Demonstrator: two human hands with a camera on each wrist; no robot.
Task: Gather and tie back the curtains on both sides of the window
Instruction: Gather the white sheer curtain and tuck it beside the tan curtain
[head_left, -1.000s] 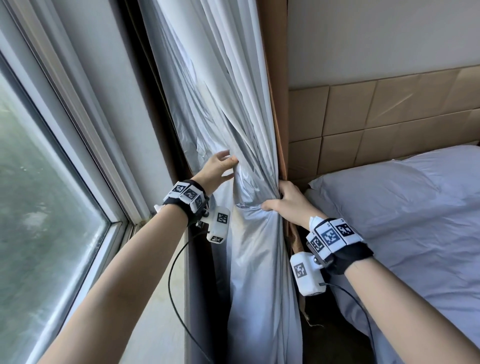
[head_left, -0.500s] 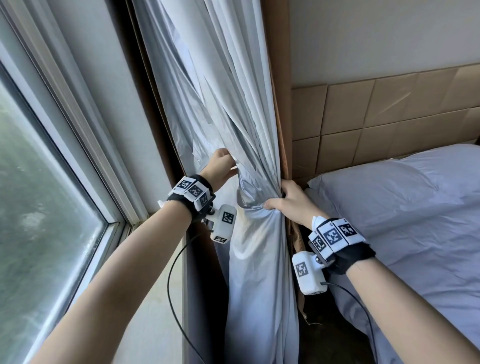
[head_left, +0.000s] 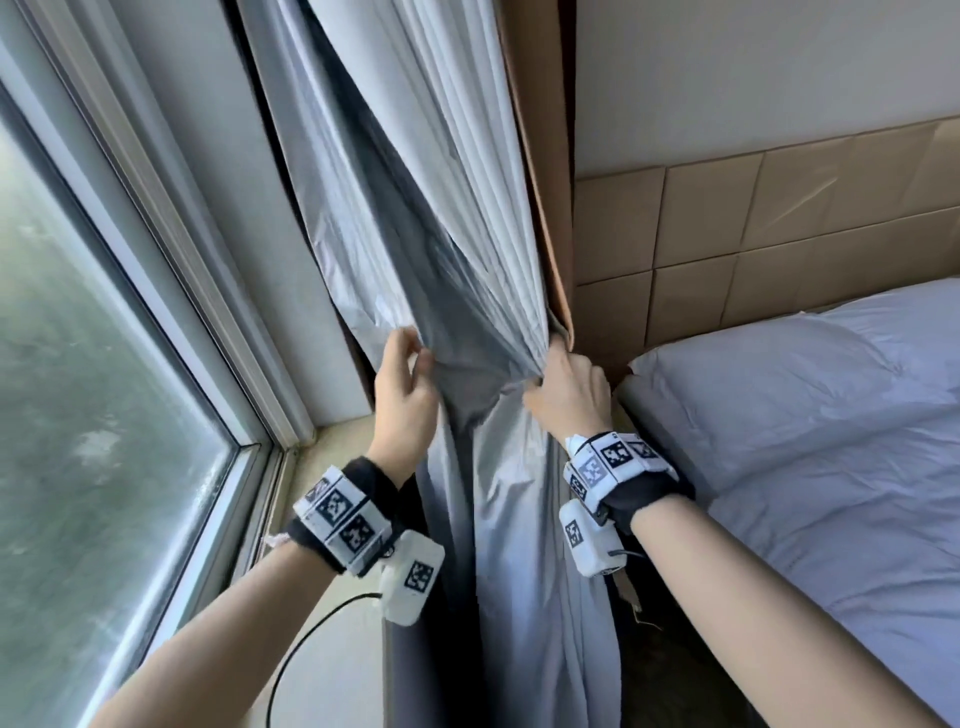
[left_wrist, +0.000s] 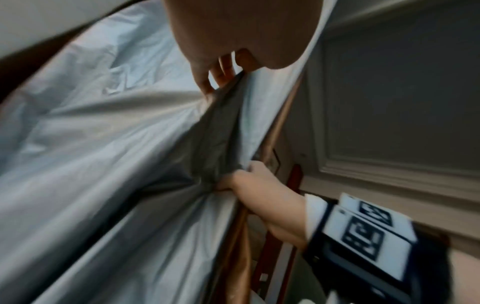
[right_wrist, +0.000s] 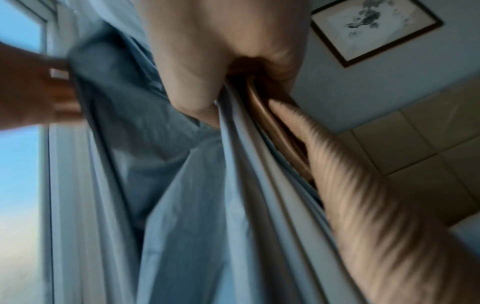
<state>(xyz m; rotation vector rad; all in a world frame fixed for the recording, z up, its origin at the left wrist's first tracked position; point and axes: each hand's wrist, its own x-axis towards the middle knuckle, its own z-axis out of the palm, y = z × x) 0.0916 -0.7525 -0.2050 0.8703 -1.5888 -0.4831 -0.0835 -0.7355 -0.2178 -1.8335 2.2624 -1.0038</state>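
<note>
Currently, the silver-grey curtain is hung at the right side of the window, beside the bed. Its gathered folds are clenched in the right hand, held close against the brown drape at the wall corner. A loose fold of the same curtain is pinched by the left hand between thumb and fingers, just left of the gathered bunch. Below both hands the fabric is left hanging straight down.
</note>
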